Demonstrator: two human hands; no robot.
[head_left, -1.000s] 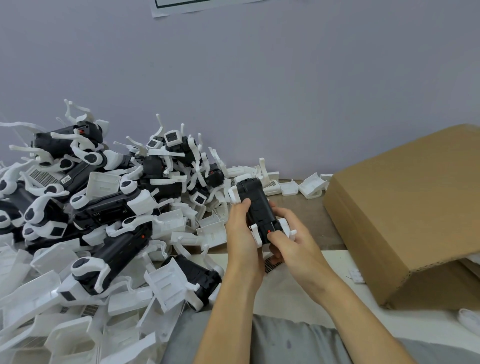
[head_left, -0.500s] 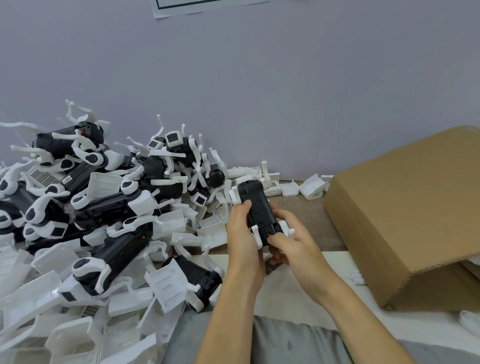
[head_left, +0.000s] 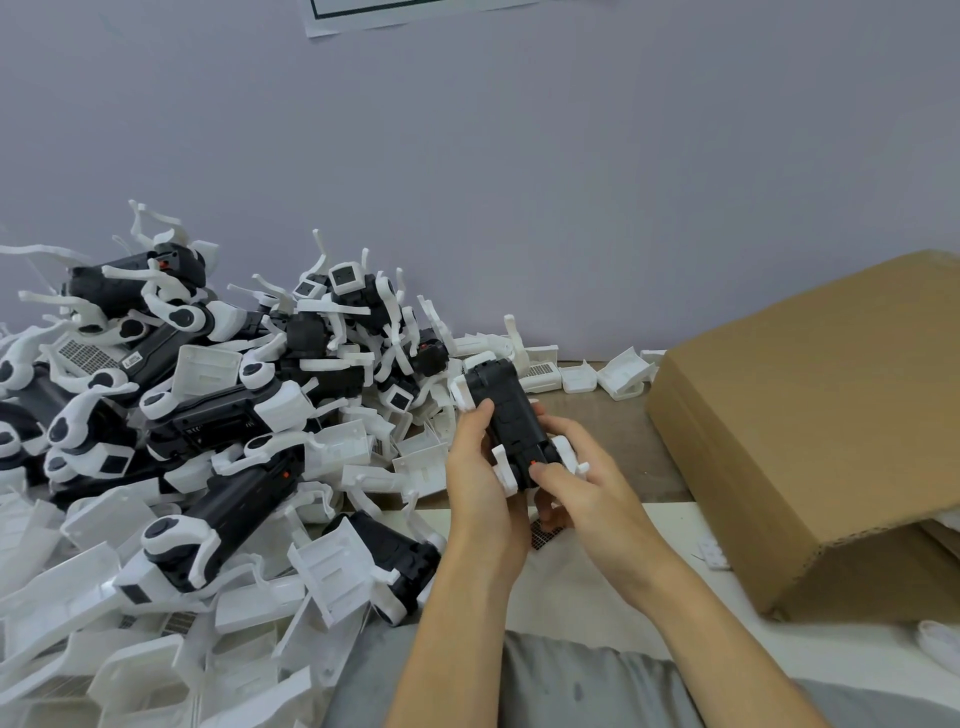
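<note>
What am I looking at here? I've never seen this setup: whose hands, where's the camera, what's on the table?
No machine here: a person works with bare hands. The one picture comes from a camera worn on their head, looking forward and down. The left hand and right hand both grip one black unit with white clips, right thumb by its small red spot. Left of them lies a pile of similar black and white parts. A tilted cardboard box sits at the right of the table.

Matt black plastic body (head_left: 506, 410) with smooth white plastic clips — beside a rough brown cardboard box (head_left: 810, 415).
</note>
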